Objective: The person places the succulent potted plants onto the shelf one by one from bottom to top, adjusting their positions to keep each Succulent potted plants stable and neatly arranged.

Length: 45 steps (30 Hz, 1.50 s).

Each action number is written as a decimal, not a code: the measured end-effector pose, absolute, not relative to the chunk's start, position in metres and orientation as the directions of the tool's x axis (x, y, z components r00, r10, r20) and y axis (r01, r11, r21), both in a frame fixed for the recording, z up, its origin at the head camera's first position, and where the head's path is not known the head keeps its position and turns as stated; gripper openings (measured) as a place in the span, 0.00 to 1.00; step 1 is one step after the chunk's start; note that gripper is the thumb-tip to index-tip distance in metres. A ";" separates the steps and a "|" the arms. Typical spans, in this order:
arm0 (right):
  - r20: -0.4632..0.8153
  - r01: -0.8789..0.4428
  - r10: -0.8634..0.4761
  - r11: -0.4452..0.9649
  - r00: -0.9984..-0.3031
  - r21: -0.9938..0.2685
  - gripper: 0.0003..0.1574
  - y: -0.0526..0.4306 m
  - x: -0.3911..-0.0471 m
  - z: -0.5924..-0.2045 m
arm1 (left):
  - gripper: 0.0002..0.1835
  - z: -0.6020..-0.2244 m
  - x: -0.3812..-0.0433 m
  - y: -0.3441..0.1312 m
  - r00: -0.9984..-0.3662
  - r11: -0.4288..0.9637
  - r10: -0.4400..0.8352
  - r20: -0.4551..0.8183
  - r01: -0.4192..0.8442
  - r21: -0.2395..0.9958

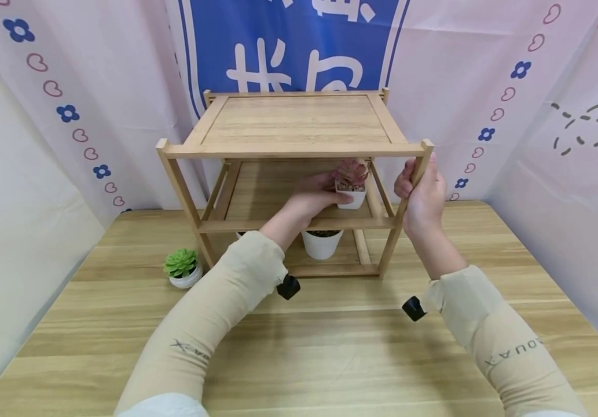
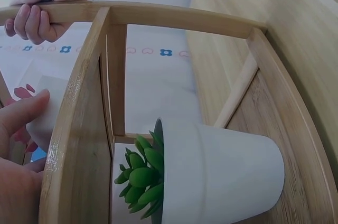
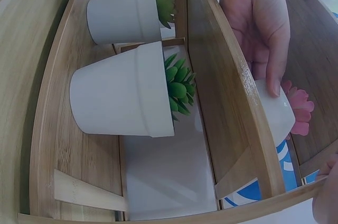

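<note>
My left hand (image 1: pixel 313 198) reaches onto the middle shelf of a wooden rack (image 1: pixel 299 124) and grips a small white pot (image 1: pixel 352 200) holding a pink succulent (image 1: pixel 352 172). In the right wrist view its thumb lies along the side of that pot (image 3: pixel 275 112), close over the shelf board. My right hand (image 1: pixel 426 194) grips the rack's front right post, its fingers curled round the wood. Below, on the bottom shelf, stands a larger white pot (image 1: pixel 322 245) with a green succulent (image 2: pixel 143 176).
Another white pot (image 3: pixel 124 15) with a green plant shares the bottom shelf. Left of the rack, a green succulent (image 1: pixel 180 262) sits in a small white pot on the wooden table (image 1: pixel 330 353). Behind hangs a printed curtain (image 1: pixel 444 63) with a blue panel.
</note>
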State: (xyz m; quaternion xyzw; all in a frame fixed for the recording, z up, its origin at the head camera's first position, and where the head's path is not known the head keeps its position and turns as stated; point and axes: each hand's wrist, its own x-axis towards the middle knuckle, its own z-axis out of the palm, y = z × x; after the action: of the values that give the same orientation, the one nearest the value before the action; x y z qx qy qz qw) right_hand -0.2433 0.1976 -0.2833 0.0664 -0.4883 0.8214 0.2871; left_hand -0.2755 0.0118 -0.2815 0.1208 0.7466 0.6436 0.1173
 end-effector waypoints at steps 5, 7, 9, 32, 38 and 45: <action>0.382 -0.527 0.401 -0.361 -0.833 -0.770 0.28 0.198 -0.243 -0.283 | 0.29 -0.280 -0.274 0.010 -0.939 0.153 0.345 -0.008 0.048 0.987; 0.380 -0.524 0.398 -0.361 -0.835 -0.771 0.28 0.198 -0.243 -0.283 | 0.31 -0.279 -0.273 0.009 -0.936 0.158 0.352 -0.002 0.058 0.986; 0.383 -0.526 0.397 -0.361 -0.834 -0.770 0.28 0.198 -0.243 -0.283 | 0.33 -0.277 -0.272 0.008 -0.935 0.161 0.356 0.005 0.066 0.985; 0.398 -0.540 0.399 -0.358 -0.826 -0.762 0.29 0.197 -0.243 -0.283 | 0.40 -0.270 -0.259 -0.014 -0.950 0.033 0.310 0.023 0.035 0.999; 0.395 -0.538 0.397 -0.368 -0.829 -0.758 0.29 0.197 -0.243 -0.283 | 0.37 -0.267 -0.255 -0.017 -0.954 0.049 0.299 0.027 0.044 0.998; 0.381 -0.530 0.402 -0.379 -0.833 -0.758 0.29 0.197 -0.243 -0.283 | 0.31 -0.268 -0.250 -0.025 -0.952 0.065 0.300 0.060 0.083 0.994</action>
State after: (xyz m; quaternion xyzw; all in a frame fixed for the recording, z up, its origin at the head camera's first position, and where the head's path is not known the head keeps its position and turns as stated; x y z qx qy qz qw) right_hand -0.2427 0.1970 -0.2832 0.0669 -0.4807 0.8278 0.2815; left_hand -0.2500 -0.0252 -0.2684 0.1320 0.7254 0.6707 0.0807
